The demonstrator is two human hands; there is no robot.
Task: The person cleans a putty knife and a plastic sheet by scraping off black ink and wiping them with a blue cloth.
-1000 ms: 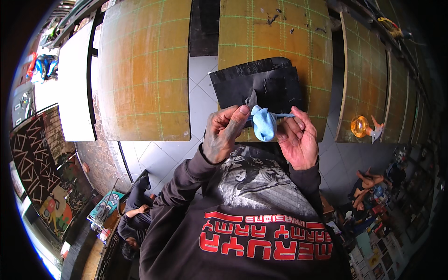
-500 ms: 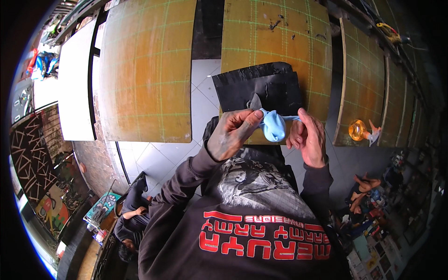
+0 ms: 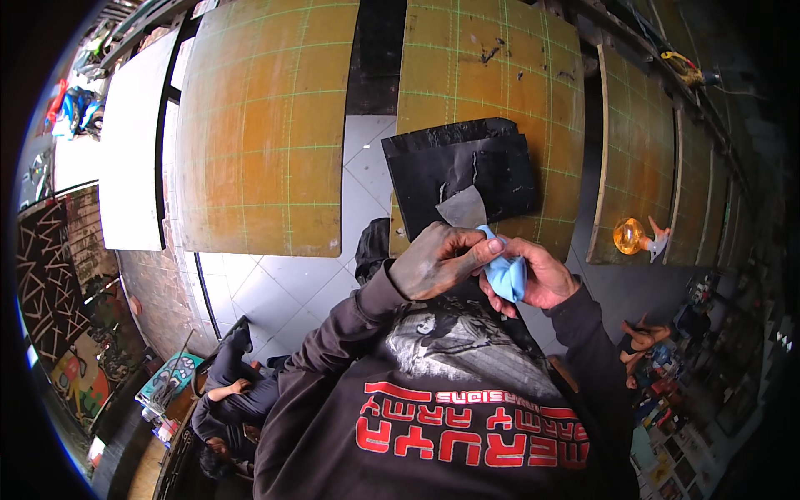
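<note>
A bunched light-blue cloth (image 3: 506, 278) is held between my two hands, in front of my chest. My left hand (image 3: 435, 258) is closed, its thumb and fingers pinching the cloth's upper end. My right hand (image 3: 546, 275) is wrapped round the cloth from the other side, its fingertips curled beneath. From behind my left fingers juts a flat grey piece like a scraper blade (image 3: 463, 207); its lower end is hidden by the hand. Just beyond lie black sheets (image 3: 433, 171), stacked on a yellow-brown board (image 3: 487, 100) with green grid lines.
Another gridded board (image 3: 258, 125) is at the left, with a white panel (image 3: 135, 142) past it. Narrower boards (image 3: 633, 150) stand at the right, near an amber round object (image 3: 630, 236). A person (image 3: 237, 392) sits at lower left; another person (image 3: 646, 342) is at right.
The cloth was stretched between both hands; now they are together around it, nearer my body. The right hand has moved left and closed on it. More of the grey piece shows.
</note>
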